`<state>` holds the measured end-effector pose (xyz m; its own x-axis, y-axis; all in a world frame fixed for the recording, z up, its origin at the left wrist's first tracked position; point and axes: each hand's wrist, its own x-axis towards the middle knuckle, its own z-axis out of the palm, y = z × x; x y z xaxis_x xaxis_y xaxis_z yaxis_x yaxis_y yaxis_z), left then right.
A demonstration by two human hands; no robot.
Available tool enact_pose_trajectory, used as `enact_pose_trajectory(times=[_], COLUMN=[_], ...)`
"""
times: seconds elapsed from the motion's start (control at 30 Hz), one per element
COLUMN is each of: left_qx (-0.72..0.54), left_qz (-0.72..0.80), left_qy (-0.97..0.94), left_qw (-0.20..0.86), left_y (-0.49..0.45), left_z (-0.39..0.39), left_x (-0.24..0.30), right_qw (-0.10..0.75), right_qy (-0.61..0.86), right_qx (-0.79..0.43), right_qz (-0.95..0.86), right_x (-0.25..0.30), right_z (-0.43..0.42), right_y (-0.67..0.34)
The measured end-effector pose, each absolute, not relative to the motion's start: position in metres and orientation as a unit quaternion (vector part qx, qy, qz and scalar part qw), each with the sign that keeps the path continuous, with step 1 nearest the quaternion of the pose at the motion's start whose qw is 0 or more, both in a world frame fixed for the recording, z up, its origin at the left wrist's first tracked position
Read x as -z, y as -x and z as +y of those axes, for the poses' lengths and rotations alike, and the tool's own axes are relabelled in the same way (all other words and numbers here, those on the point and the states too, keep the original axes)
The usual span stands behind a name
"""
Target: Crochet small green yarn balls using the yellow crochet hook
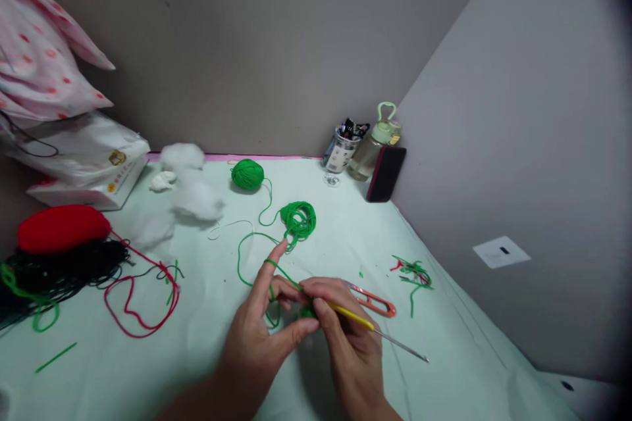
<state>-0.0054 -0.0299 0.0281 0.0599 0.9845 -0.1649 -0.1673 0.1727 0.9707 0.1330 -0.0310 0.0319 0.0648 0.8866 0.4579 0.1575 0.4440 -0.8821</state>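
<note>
My right hand [345, 335] grips a crochet hook [353, 317] by its yellow handle; a bare metal end sticks out to the lower right. In my left hand [269, 322] a small piece of green crochet work [307, 310] is pinched between thumb and fingers, mostly covered by both hands. Green yarn runs over my raised left index finger to the work, where the hook's other end is hidden. Beyond my fingertips lies a loose coil of green yarn [301, 220], joined by a strand to a green yarn ball [247, 174].
Orange-handled thread snips [375, 301] lie behind my right hand. Yarn scraps [415, 275] sit at right. A phone [386, 174], a bottle [368, 154] and a pen cup [340, 150] stand by the wall. White stuffing [197, 197], red yarn [64, 227] and black yarn [64, 276] occupy the left.
</note>
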Motion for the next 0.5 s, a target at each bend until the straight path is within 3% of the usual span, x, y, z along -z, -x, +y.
enact_pose_trajectory(times=[0.23, 0.5], left_qx=[-0.473, -0.539], left_qz=[0.502, 0.507], left_qy=[-0.501, -0.415], left_qw=[0.523, 0.530], left_y=[0.017, 0.085], left_z=[-0.022, 0.015], left_x=[-0.034, -0.067], right_qw=[0.570, 0.614], right_qy=[0.469, 0.371], right_qx=[-0.505, -0.658], right_qz=[-0.447, -0.230], right_x=[-0.028, -0.045], right_z=[-0.022, -0.005], right_y=[-0.143, -0.174])
